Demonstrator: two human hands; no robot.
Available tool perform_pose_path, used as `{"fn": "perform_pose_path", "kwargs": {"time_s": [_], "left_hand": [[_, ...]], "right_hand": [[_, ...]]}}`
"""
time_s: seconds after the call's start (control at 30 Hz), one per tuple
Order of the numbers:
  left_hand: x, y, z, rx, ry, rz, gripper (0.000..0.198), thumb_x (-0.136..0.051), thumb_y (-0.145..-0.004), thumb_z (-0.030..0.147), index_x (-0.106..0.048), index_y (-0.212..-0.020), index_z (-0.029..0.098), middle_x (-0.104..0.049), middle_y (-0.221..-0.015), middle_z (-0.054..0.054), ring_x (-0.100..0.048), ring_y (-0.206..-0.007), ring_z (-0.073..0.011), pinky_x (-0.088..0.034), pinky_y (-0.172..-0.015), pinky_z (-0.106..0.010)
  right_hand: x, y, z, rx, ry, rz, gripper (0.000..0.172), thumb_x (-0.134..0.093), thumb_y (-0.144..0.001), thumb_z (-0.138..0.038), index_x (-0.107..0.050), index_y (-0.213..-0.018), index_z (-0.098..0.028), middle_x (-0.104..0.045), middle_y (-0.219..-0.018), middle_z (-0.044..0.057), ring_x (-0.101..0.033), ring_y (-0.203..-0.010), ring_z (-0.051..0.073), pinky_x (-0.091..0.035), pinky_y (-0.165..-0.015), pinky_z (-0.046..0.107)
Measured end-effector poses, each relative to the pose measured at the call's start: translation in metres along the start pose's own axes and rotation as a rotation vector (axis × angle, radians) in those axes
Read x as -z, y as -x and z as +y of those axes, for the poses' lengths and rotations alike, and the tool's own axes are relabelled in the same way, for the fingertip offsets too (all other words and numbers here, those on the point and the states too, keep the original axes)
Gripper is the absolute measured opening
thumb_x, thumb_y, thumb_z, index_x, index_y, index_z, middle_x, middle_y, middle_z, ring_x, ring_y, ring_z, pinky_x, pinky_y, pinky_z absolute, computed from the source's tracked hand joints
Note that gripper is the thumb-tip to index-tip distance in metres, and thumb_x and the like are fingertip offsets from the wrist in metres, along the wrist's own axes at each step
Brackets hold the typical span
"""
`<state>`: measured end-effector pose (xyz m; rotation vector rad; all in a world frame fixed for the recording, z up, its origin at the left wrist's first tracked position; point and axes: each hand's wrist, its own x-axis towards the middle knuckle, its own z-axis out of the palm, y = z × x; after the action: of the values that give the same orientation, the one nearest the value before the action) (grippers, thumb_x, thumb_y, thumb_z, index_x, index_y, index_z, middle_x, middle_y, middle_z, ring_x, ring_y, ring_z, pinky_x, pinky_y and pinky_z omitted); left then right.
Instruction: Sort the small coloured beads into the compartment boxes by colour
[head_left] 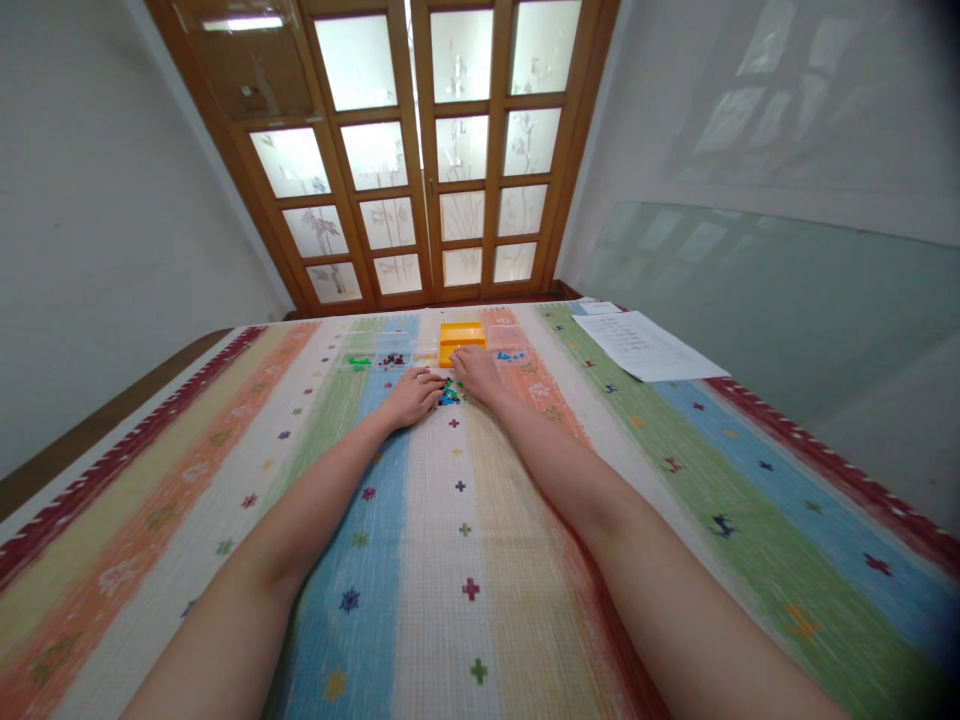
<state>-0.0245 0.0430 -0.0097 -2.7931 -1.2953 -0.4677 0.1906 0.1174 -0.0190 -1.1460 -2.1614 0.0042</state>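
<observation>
A small heap of mixed beads or similar tiny pieces (449,393), blue, green and dark, lies on the tablecloth between my hands. My left hand (414,397) rests on the cloth at the heap's left edge, its fingers loosely stretched towards the pieces. Over the front of a yellow box (463,331) is my right hand (478,373), fingers bent together and pointing down. Whatever its fingertips may hold is too small to make out. The hand hides part of the box's front compartment.
Clear compartments beside the yellow box hold green pieces (359,361), dark red pieces (391,360) and blue pieces (511,356). Printed paper sheets (649,345) lie at the table's far right. A striped tablecloth (465,540) covers the table; wooden glazed doors (424,200) stand beyond it.
</observation>
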Motion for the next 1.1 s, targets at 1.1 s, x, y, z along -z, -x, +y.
{"fn": "perform_pose_path", "kwargs": {"time_s": [1.1], "left_hand": [[0.006, 0.018, -0.052, 0.42, 0.338, 0.366, 0.047, -0.038, -0.108, 0.042, -0.079, -0.123, 0.024, -0.074, -0.136, -0.012, -0.06, -0.136, -0.029, -0.038, -0.125, -0.05]], "right_hand": [[0.009, 0.007, -0.021, 0.205, -0.266, -0.294, 0.031, -0.058, -0.107, -0.037, -0.082, -0.098, -0.02, -0.08, -0.102, 0.007, -0.067, -0.095, 0.021, -0.045, -0.09, 0.031]]}}
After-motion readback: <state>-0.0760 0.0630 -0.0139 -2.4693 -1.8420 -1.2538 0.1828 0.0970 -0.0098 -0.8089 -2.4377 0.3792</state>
